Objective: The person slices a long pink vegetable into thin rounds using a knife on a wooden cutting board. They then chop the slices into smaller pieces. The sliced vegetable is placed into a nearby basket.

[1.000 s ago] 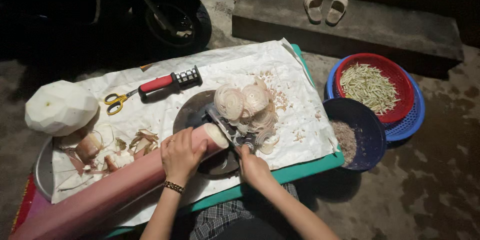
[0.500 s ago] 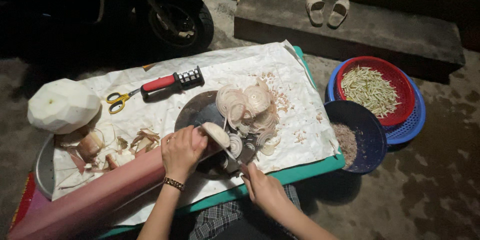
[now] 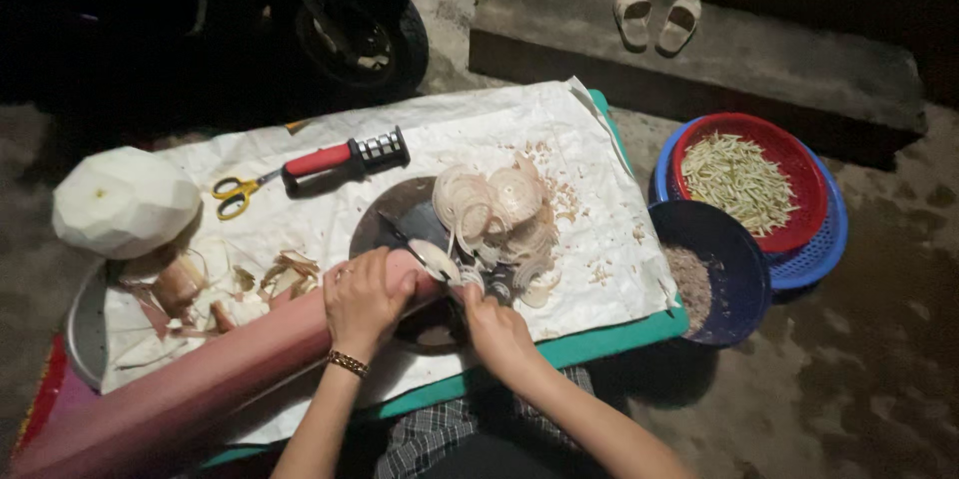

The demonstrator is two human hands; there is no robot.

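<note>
Head view: slicing is the step in hand. My left hand (image 3: 365, 301) is clamped around the cut end of the long pink stem (image 3: 190, 384), which lies slanting from the near left corner up onto the dark round cutting board (image 3: 392, 222) at the middle of the counter (image 3: 619, 334). My right hand (image 3: 496, 327) is closed on the handle of a knife (image 3: 415, 244); the blade slants up and to the left across the board, just beyond the stem's pale cut face. Judgement: the next move calls for a steady, thin downward cut at the stem's end, with the left fingers kept back from the edge and the stem fed forward by a small amount. The stem looks smooth and pink outside, whitish inside. Finished slices (image 3: 499, 214) sit piled on the far right part of the board, thin, pale and ringed. On the white paper cover (image 3: 479, 129) lie a red-handled tool (image 3: 345, 156) and yellow-handled scissors (image 3: 240, 191), far left of the board. A large pale peeled piece (image 3: 125, 201) rests at the far left, with trimmed scraps (image 3: 240, 284) just near it. On the ground to the right stand a red basket (image 3: 754, 179) of pale strips and a dark blue bowl (image 3: 714, 264).
</note>
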